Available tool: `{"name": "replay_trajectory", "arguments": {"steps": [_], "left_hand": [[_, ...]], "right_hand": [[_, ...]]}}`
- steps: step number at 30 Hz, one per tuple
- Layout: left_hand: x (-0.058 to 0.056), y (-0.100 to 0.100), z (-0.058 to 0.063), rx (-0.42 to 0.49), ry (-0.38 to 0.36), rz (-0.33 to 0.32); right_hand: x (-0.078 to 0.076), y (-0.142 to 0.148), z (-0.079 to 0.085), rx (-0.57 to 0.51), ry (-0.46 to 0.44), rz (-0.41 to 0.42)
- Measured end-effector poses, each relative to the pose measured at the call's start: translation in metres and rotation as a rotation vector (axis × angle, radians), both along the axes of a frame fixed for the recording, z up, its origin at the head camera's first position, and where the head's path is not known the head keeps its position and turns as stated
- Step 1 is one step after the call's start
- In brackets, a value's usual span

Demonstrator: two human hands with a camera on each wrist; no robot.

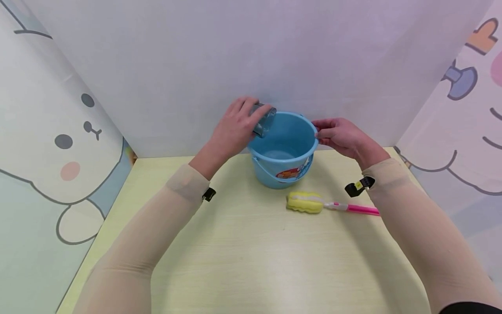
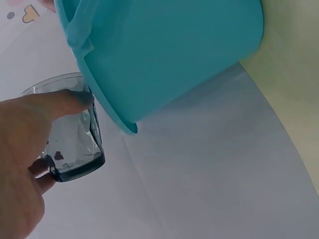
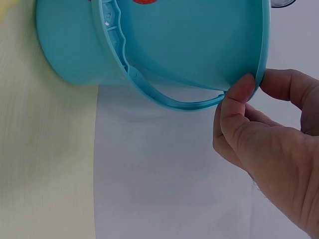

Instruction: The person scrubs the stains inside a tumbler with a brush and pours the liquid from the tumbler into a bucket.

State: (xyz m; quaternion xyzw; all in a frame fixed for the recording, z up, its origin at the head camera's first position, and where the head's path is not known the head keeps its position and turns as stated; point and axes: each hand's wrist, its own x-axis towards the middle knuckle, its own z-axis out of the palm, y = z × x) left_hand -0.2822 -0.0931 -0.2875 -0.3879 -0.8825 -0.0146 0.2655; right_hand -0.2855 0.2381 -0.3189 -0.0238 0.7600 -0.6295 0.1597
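Note:
A clear, grey-tinted drinking glass (image 1: 265,122) tilts over the left rim of the light blue bucket (image 1: 283,135). My left hand (image 1: 235,126) grips the glass around its side, and in the left wrist view the glass (image 2: 75,129) overlaps the bucket's edge. Dark specks show inside its base. With thumb and fingers, my right hand (image 1: 341,137) pinches the bucket's right rim, close to where the handle (image 3: 184,104) joins. The bucket stands upright on the table, its handle hanging down at the front. Part of the glass is hidden behind my left fingers.
A bottle brush with a yellow sponge head (image 1: 306,203) and a pink handle (image 1: 362,209) lies in front of the bucket, its end hidden by my right sleeve. A pale wall (image 1: 188,78) rises behind the light wooden table (image 1: 251,261). Cartoon-printed panels (image 1: 51,144) flank both sides.

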Motion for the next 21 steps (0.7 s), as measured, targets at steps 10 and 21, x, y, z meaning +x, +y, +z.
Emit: {"name": "replay_trajectory", "arguments": {"steps": [10,21], "left_hand": [[0.004,-0.003,-0.006,0.290,-0.160,0.002],[0.015,-0.008,-0.007,0.668,-0.330,0.003]], "right_hand": [[0.001,0.000,0.001,0.005,-0.002,-0.001],[0.001,0.000,0.000,0.001,0.011,0.006]]}}
